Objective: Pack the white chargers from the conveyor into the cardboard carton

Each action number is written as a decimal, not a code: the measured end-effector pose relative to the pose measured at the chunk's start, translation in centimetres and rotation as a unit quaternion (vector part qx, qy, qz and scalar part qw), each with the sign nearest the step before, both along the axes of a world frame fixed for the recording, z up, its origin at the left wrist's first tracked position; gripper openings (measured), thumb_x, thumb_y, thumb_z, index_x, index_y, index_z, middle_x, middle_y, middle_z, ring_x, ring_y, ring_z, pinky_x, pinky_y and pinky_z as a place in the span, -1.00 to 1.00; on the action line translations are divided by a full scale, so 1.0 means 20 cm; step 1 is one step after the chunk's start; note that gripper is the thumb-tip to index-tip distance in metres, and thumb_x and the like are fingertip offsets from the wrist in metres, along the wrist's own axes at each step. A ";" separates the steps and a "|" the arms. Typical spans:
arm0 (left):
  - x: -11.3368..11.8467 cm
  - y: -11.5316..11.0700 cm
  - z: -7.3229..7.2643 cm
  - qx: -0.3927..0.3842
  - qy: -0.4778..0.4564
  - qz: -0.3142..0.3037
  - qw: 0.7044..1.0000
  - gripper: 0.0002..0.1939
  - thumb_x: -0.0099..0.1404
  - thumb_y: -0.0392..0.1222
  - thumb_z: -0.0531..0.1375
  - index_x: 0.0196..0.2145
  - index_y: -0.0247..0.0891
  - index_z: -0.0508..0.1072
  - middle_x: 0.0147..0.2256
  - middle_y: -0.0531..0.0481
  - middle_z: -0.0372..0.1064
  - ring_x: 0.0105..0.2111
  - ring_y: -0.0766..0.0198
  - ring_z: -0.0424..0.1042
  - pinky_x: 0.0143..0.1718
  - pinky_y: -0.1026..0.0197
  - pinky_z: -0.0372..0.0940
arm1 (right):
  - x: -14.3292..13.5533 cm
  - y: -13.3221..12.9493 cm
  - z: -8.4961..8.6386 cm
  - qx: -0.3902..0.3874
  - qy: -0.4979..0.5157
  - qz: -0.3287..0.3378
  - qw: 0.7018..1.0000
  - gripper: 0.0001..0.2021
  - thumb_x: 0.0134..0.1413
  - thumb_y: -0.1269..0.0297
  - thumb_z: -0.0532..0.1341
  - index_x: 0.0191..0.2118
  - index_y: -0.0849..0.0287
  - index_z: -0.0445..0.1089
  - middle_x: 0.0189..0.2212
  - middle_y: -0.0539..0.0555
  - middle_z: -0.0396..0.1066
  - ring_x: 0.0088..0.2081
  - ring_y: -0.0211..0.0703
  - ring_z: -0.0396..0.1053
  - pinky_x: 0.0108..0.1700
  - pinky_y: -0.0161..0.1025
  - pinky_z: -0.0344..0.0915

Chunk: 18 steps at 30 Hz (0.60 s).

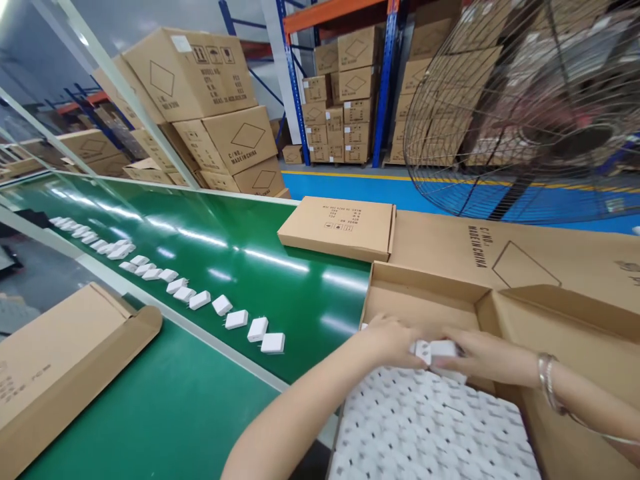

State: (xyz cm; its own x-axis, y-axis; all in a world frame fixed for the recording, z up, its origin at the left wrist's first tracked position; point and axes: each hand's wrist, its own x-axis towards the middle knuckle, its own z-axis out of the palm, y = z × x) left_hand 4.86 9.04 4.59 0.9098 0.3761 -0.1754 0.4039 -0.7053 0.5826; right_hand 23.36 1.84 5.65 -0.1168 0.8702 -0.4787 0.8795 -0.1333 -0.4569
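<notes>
My right hand (483,357), with a silvery bracelet (549,383) at the wrist, grips a small white block (443,349) between thumb and fingers. My left hand (393,341) meets it from the other side, fingertips at another white piece (423,351); I cannot tell how firmly it holds. Both are inside an open cardboard carton (425,283), over tightly packed rows of white pieces (430,427).

Behind it, a large cardboard panel (590,257) reads "C/NO.: MADE IN CHINA" beside a diamond outline. A closed carton (340,227) shows "MODEL NO." upside down above handling symbols. At lower left, the print on another carton (65,367) is too blurred to read.

A shiny green belt (200,233) reflects strips of light and carries a straggling line of loose white blocks (237,320). Beyond, stacked boxes (225,143) repeat "MADE IN CHINA", one with "MODEL NO." lettering. A wire-caged fan (540,127) stands at right, before blue-and-orange shelving (387,80) and a blue floor (345,190) edged with a yellow line
</notes>
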 end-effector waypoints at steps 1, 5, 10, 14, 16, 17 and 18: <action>0.00 0.01 -0.01 -0.011 0.029 -0.014 0.999 -0.59 0.06 0.05 0.14 -0.18 -0.24 0.42 -0.21 -0.20 0.42 -0.11 -0.10 0.31 -0.04 -0.11 0.05 | -0.02 0.00 0.01 -0.014 0.049 0.003 0.999 -0.59 -0.06 -0.14 0.06 -0.32 0.10 0.37 -0.36 0.09 0.43 -0.31 0.00 0.37 -0.30 -0.16 0.29; -0.01 0.03 0.00 -0.085 0.068 0.007 0.994 -0.59 0.22 0.00 -0.11 -0.26 -0.18 0.46 -0.18 -0.14 0.43 -0.07 -0.01 0.30 0.06 -0.19 -0.15 | -0.03 -0.01 0.02 -0.059 0.188 -0.058 0.979 -0.50 0.07 -0.15 -0.12 -0.34 0.08 0.42 -0.33 0.03 0.44 -0.34 -0.09 0.37 -0.32 -0.22 0.33; -0.03 0.00 0.00 -0.075 0.052 0.000 0.996 -0.56 0.29 -0.11 -0.21 -0.14 -0.17 0.40 -0.03 -0.11 0.32 0.02 0.08 0.24 0.11 -0.18 -0.24 | -0.04 0.00 0.01 -0.019 0.160 -0.027 0.987 -0.54 0.04 -0.13 -0.02 -0.43 0.08 0.47 -0.46 0.03 0.45 -0.40 -0.10 0.39 -0.32 -0.25 0.34; -0.11 -0.02 0.02 0.009 -0.033 0.053 0.998 -0.61 0.28 -0.24 -0.18 -0.11 -0.22 0.37 -0.11 -0.10 0.38 -0.06 0.15 0.30 0.13 -0.08 -0.17 | -0.06 -0.01 0.00 -0.019 0.158 -0.028 0.987 -0.51 0.05 -0.13 -0.05 -0.36 0.08 0.48 -0.41 0.05 0.47 -0.39 -0.05 0.40 -0.29 -0.21 0.36; -0.23 0.01 0.06 0.053 -0.068 0.115 0.990 -0.60 0.23 -0.33 -0.14 -0.04 -0.24 0.31 -0.06 -0.09 0.34 -0.03 0.20 0.27 0.13 0.04 -0.11 | -0.04 -0.03 0.00 -0.017 0.129 -0.051 0.990 -0.50 0.06 -0.14 -0.09 -0.31 0.06 0.48 -0.32 0.07 0.47 -0.36 -0.04 0.41 -0.24 -0.17 0.36; -0.32 0.02 0.09 0.062 -0.069 0.153 0.984 -0.57 0.20 -0.37 -0.13 -0.01 -0.24 0.27 -0.02 -0.07 0.30 0.00 0.22 0.23 0.12 0.09 -0.06 | -0.03 -0.04 0.00 -0.010 0.101 -0.067 0.993 -0.49 0.06 -0.15 -0.10 -0.27 0.05 0.46 -0.26 0.07 0.46 -0.32 -0.01 0.41 -0.20 -0.13 0.35; -0.42 0.04 0.11 0.055 -0.057 0.200 0.977 -0.54 0.19 -0.40 -0.14 0.02 -0.22 0.24 0.01 -0.04 0.27 0.01 0.25 0.21 0.07 0.16 0.03 | -0.01 -0.04 0.00 0.004 0.067 -0.083 0.994 -0.48 0.06 -0.16 -0.11 -0.23 0.05 0.45 -0.22 0.08 0.45 -0.27 0.02 0.40 -0.16 -0.09 0.32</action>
State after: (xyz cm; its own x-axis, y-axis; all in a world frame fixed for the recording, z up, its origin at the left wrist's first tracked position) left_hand -3.60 9.79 6.88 0.6977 0.7161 -0.0198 0.5964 -0.5654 0.5697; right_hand 23.10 1.06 5.71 -0.0346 0.8866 -0.4612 0.7767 -0.2666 -0.5707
